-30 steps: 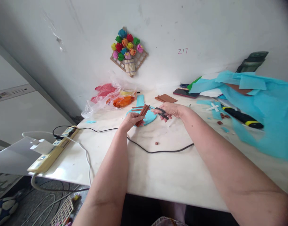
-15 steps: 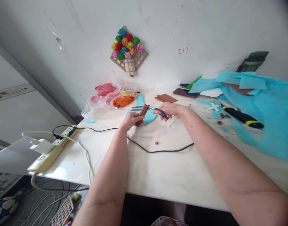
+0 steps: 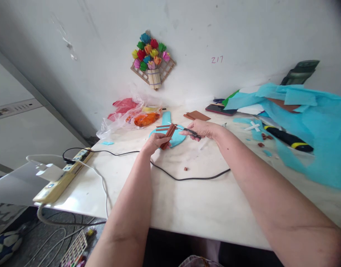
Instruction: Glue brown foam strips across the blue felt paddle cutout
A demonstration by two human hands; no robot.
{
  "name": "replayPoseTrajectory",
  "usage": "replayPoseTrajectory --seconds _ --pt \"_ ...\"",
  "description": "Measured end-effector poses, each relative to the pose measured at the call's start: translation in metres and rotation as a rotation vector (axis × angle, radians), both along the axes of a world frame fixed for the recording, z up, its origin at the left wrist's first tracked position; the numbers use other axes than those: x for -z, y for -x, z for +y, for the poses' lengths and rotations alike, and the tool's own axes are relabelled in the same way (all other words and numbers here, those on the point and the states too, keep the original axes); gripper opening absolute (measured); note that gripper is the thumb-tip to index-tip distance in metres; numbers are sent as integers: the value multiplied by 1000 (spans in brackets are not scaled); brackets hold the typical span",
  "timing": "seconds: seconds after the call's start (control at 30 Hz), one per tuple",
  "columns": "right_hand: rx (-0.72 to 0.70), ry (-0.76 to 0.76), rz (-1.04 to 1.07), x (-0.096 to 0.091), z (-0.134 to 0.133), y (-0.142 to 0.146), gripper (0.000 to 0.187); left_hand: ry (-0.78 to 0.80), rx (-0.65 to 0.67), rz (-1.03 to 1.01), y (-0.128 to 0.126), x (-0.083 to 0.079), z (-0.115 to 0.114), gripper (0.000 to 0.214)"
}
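My left hand (image 3: 154,141) is closed around a bundle of brown strips (image 3: 168,135), held tilted above a blue foam shape (image 3: 170,131) lying on the white table (image 3: 187,200). To its right, my right hand (image 3: 201,128) grips small black-handled scissors (image 3: 187,130). The blades point left and reach the upper end of the brown strips. Two more brown strips (image 3: 162,128) lie on the blue foam just behind the bundle.
A black cable (image 3: 187,178) crosses the table to a yellow power strip (image 3: 61,176) at the left edge. Plastic bags (image 3: 131,116) sit by the wall. Brown sheets (image 3: 196,116), a phone (image 3: 220,109), blue sheet material (image 3: 312,126) and a black-yellow tool (image 3: 288,139) lie at right.
The scissor blades have drawn closer together at the end of the brown strips. Both hands stay almost where they were.
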State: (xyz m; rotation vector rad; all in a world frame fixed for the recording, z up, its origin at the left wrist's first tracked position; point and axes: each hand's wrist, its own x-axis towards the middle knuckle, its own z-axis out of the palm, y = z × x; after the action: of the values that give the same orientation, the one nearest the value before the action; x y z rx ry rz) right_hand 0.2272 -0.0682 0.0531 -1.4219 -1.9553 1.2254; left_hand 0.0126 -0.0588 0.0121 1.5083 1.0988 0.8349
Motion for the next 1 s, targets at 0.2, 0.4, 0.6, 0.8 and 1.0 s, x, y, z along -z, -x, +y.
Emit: replayPoseTrajectory --seconds 0.2,0.4,0.6,0.8,1.0 --pt "30 25 17 -10 -9 2 45 8 -2 -1 -4 0 -2 31" --pt "55 26 42 -11 -8 -2 43 25 16 -59 -8 2 -1 33" --pt "85 16 15 -9 -9 3 44 34 6 -50 -9 5 1 33" --pt "135 11 23 -6 -8 4 41 43 5 -69 -7 6 2 32" --pt "101 69 139 -6 -3 -8 48 60 -4 -93 -8 2 -2 37"
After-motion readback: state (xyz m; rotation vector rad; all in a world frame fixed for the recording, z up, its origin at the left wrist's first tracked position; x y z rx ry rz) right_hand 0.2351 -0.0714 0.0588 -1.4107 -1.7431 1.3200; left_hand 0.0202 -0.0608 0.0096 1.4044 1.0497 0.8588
